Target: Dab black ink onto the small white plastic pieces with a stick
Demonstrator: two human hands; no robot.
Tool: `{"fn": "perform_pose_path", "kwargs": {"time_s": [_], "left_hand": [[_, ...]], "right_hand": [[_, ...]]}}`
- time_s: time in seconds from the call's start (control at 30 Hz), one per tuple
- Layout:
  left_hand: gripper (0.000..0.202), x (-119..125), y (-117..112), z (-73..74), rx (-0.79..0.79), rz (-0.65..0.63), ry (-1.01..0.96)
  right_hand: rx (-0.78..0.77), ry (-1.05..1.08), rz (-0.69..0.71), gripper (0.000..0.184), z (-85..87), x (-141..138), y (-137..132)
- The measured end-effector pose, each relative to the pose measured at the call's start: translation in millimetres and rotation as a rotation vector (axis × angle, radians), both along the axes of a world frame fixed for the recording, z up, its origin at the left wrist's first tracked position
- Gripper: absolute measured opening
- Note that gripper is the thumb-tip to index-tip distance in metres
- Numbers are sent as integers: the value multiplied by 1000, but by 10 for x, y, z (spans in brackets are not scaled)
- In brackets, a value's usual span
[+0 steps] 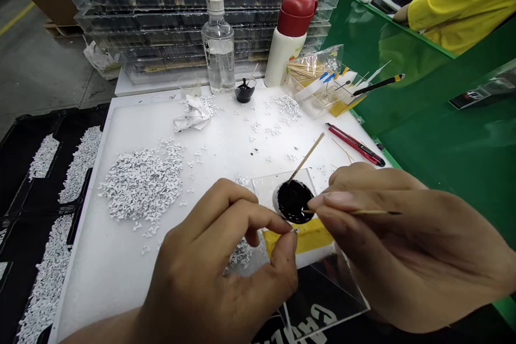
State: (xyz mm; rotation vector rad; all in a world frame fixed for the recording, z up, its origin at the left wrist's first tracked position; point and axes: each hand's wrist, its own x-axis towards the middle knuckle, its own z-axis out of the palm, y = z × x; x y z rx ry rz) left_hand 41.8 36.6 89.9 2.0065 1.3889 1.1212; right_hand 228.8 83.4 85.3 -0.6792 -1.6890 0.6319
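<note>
Pinching a tiny white cutout [295,230] right at the fingertips, that's your left hand [217,260], its fingers [278,220] clamped together on the piece, probably because anything that small would slip from a looser hold. Your right hand [407,247] has its fingers [342,201] closed on a thin wooden stick [363,212] with a black tip, held low and nearly flat, its tip pointing away from the cutout. Between your hands, a round dish of black paint or ink [293,201] sits on a clear plastic sheet [282,185] with yellow tape [300,236] — handy spot, since it keeps the reach short. A second wooden stick [308,156] leans out of the dish.

Further out, a heap of white cutouts [141,185] lies on the white foam board [108,285], with a red utility knife [355,144] on its right and black trays of more cutouts [44,279] off to the left. Past those are a plastic water bottle [217,45], a red-capped flask [290,37] and stacked clear trays [201,21] — and a co-worker's yellow sleeve [455,11] across the green bench [411,113].
</note>
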Motion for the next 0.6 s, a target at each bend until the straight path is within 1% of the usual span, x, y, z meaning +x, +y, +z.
{"fn": "perform_pose_path", "kwargs": {"time_s": [0.17,0.33,0.6], "left_hand": [[15,-6,0,-5,3,2,1],[14,-17,6,-27,6,-2,-10],[15,-10,13,-16,6,-4,-8]], "right_hand": [[-38,2,13,25,-53,18,-35],[-25,-12,5,30,-46,36,-47],[-9,21,33,26,-51,30,-20]]}}
